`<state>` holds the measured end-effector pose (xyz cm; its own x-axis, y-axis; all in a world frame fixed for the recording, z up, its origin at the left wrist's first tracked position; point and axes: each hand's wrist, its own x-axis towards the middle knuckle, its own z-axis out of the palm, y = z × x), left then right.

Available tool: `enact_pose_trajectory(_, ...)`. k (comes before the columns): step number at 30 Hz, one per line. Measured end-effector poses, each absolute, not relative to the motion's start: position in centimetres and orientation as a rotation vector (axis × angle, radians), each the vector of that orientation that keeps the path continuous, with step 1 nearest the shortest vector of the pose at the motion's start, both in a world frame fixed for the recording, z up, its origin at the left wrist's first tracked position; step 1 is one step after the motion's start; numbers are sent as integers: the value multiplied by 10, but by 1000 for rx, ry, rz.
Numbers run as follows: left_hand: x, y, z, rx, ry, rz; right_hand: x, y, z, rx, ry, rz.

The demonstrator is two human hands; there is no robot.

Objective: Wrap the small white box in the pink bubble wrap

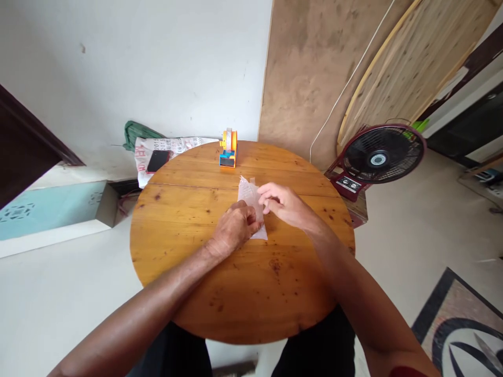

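Observation:
A pale, translucent wrapped packet (249,193), which looks like bubble wrap, lies near the middle of the round wooden table (188,251). On its lower left part rests my left hand (237,225), the fingers curled together; what they pinch, if anything, is too small to tell. At the packet's right edge is my right hand (285,204), its thumb and forefinger bent close to the wrap, with the fingertips too small to read clearly. Beyond the packet, an orange and blue tape dispenser (228,149) stands near the table's far edge.
A dark phone (158,161) lies on a printed white sack (188,144) at the far left, beside a green bag (139,135). Right of the table stands a dark red fan (378,158). A wall rises behind the table.

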<state>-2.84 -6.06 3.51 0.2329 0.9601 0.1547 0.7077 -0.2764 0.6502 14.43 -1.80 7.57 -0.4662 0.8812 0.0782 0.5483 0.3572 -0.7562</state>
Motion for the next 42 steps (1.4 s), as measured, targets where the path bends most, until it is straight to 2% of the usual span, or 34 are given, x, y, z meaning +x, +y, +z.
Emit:
enact_pose_trajectory(6,-32,-59,27,2157,1410,904,128,-5,63,-1523,-2002,579)
enact_pose_trajectory(14,-33,-61,21,2100,1497,1017,120,0,47,-1679,-2001,539)
enact_pose_trajectory(33,-37,-47,10,2067,1345,774,142,4,35,-1341,-1974,569)
enact_pose_trajectory(42,-35,-46,3,1891,1318,891,142,-1,33,-1275,-2070,513)
